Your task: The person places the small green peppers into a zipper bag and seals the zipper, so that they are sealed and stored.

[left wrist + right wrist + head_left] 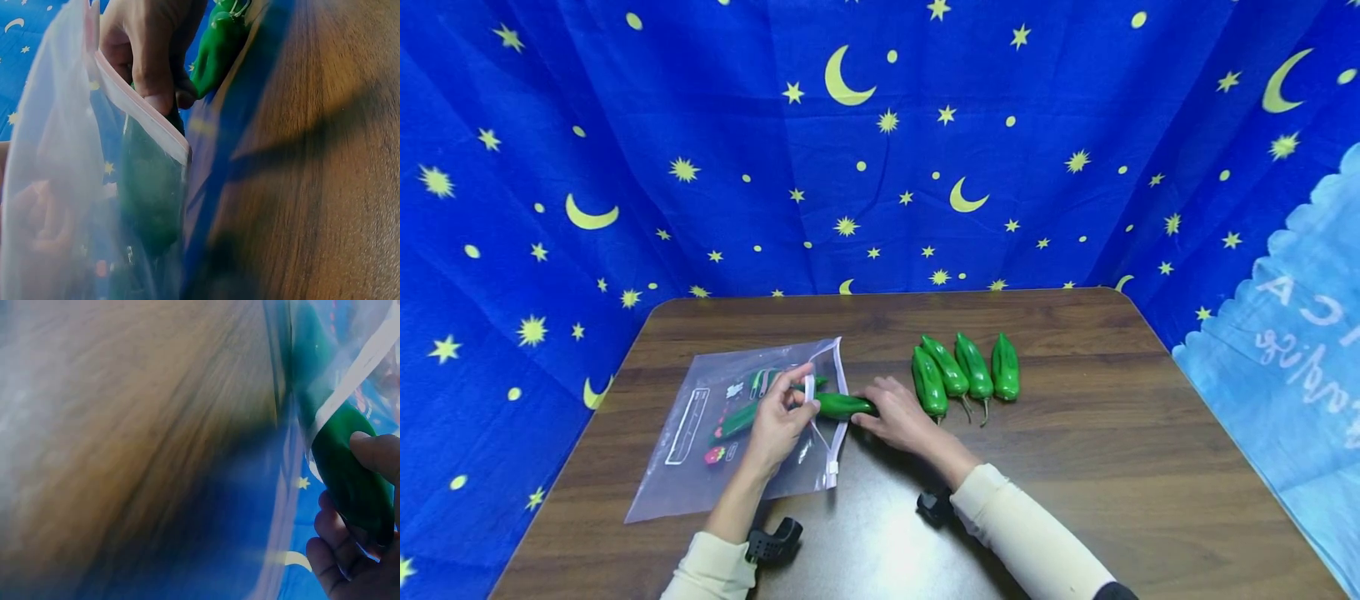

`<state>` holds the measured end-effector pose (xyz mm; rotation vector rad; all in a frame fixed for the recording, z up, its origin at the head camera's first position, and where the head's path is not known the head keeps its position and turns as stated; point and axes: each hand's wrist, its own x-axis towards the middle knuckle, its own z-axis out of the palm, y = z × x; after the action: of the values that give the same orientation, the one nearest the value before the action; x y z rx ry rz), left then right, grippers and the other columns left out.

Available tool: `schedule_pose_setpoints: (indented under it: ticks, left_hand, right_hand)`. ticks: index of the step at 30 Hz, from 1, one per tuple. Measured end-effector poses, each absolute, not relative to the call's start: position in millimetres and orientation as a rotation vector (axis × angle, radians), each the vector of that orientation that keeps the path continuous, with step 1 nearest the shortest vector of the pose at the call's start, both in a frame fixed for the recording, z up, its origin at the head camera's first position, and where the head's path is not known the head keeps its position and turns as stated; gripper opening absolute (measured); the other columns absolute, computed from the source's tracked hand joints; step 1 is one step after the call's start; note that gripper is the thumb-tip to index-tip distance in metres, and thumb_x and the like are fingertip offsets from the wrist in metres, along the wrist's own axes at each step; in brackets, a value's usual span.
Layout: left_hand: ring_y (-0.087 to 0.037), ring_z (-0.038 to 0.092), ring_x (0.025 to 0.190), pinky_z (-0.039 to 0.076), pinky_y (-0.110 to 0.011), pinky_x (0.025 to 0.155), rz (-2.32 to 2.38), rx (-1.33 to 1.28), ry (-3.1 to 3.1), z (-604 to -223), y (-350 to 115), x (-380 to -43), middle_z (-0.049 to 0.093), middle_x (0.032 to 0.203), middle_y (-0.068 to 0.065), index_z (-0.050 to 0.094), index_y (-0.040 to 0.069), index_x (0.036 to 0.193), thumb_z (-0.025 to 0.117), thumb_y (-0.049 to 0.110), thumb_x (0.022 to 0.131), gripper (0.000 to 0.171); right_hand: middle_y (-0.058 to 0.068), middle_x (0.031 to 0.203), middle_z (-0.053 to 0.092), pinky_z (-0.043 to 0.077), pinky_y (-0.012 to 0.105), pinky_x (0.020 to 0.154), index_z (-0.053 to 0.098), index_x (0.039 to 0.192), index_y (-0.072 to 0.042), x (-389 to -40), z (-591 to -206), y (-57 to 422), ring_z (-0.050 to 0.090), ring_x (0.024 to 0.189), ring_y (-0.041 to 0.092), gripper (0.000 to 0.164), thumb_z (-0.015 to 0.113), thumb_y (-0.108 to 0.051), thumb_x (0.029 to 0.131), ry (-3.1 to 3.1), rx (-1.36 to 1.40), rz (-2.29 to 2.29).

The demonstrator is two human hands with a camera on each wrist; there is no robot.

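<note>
Head view: farthest left, a clear plastic bag lies flat on the worktop, most of it leftward of the left grip, its mouth facing right. Green shapes, which look like bagged peppers, show through the film beside the left grip; how many is hard to tell.

The left grip pinches the upper zip strip at the mouth between thumb and fingers and holds it away from the other strip, so that the mouth gapes just right of it. The slider sits at the corner of the mouth nearer the person, below and right of this grip.

Next comes the green pepper, partly through the mouth. Its long axis runs nearly left to right, from the right grip straight toward the left one, which seems the relation that matters most here: pepper and mouth are in line. The right grip has hold of its outer end, thumb on one side and fingers curled on the other, as the right wrist view shows. The left wrist view shows the inner end behind the film.

Right of the right grip and slightly beyond it, four loose peppers lie side by side, their long axes across the held one's.
</note>
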<state>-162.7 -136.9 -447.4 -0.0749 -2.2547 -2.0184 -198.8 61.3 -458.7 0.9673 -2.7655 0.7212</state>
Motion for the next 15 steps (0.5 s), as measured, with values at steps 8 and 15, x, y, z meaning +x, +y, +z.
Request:
schedule_pose_setpoints:
  ticks: [8, 15]
  left_hand:
    - [-0.002, 0.051, 0.064, 0.049, -0.017, 0.050, -2.057, -0.096, -2.237, -447.2, -136.3, -162.6, 0.043, 0.111, -0.007, 0.045, -0.001, 0.135, 0.057, -0.013, 0.079, 0.058]
    - [-0.001, 0.051, 0.063, 0.048, -0.017, 0.051, -2.043, -0.112, -2.251, -446.0, -134.8, -162.2, 0.042, 0.113, -0.006, 0.045, -0.002, 0.135, 0.056, -0.013, 0.078, 0.058]
  right_hand:
    - [0.005, 0.093, 0.063, 0.048, 0.033, 0.073, 0.067, 0.110, -0.010, -205.0, -462.0, 49.6, 0.055, 0.085, 0.019, 0.035, 0.069, -0.032, 0.083, -2.761, 0.994, 0.624]
    - [0.003, 0.090, 0.060, 0.045, 0.031, 0.073, 0.067, 0.112, -0.013, -208.7, -465.3, 40.3, 0.051, 0.082, 0.018, 0.034, 0.067, -0.032, 0.084, -2.768, 0.994, 0.587]
